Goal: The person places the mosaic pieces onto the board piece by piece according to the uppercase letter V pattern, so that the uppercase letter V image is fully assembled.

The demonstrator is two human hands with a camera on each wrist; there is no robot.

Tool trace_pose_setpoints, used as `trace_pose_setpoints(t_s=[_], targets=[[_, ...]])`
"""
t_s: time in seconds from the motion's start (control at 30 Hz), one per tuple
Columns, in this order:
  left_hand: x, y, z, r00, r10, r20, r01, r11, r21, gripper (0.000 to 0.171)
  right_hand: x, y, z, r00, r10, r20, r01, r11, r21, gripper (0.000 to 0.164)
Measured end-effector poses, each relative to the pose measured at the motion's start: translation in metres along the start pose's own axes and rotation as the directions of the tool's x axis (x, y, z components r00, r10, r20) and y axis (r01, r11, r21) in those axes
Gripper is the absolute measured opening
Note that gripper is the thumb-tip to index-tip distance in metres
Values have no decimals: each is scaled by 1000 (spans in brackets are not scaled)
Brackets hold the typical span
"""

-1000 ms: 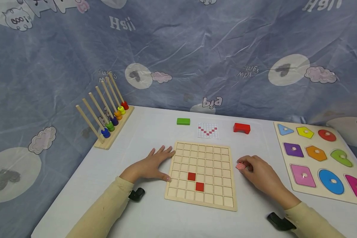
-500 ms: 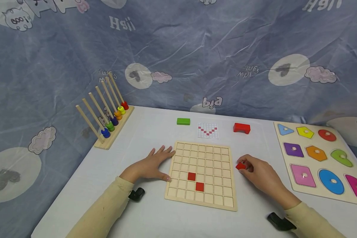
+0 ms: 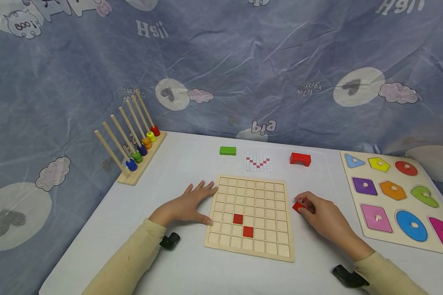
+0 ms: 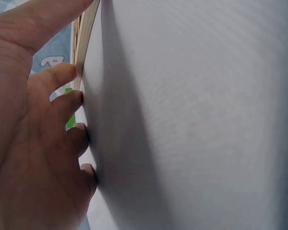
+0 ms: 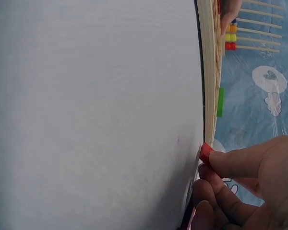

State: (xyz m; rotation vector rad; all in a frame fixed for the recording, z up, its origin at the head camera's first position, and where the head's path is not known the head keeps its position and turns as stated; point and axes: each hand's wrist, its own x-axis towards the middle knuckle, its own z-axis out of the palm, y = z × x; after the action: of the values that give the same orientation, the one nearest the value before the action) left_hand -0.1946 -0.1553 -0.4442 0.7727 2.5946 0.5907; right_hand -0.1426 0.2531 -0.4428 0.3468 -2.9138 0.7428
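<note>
A wooden grid board (image 3: 260, 203) lies flat on the white table, with two red square tiles in its cells, an upper tile (image 3: 238, 218) and a lower tile (image 3: 248, 232) diagonally beside it. My left hand (image 3: 186, 205) spreads its fingers along the board's left edge, thumb and index fingertip touching it. Just right of the board, my right hand (image 3: 323, 215) pinches a small red tile (image 3: 298, 207) between thumb and fingers. The right wrist view shows this red tile (image 5: 207, 154) held tilted at the thumb tip, the other fingers curled beneath.
Behind the board lie a green block (image 3: 227, 150), a small card with a red V pattern (image 3: 258, 162) and a red arched block (image 3: 300, 159). A peg stand with coloured beads (image 3: 142, 164) is at the left. On the right lies a shape puzzle board (image 3: 384, 196).
In my right fingers the tile has turned from a pinkish face to a red one, and its tilt has shifted slightly. My left hand and the board stay still.
</note>
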Motion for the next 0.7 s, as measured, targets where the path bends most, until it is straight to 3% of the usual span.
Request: trace_pose_setpoints(t_s=[0.7], targets=[[1,-2,1,1000,0,0,0,1000,1,112,-2,-14,-2,1000,-22,-18,24,995,100,28]])
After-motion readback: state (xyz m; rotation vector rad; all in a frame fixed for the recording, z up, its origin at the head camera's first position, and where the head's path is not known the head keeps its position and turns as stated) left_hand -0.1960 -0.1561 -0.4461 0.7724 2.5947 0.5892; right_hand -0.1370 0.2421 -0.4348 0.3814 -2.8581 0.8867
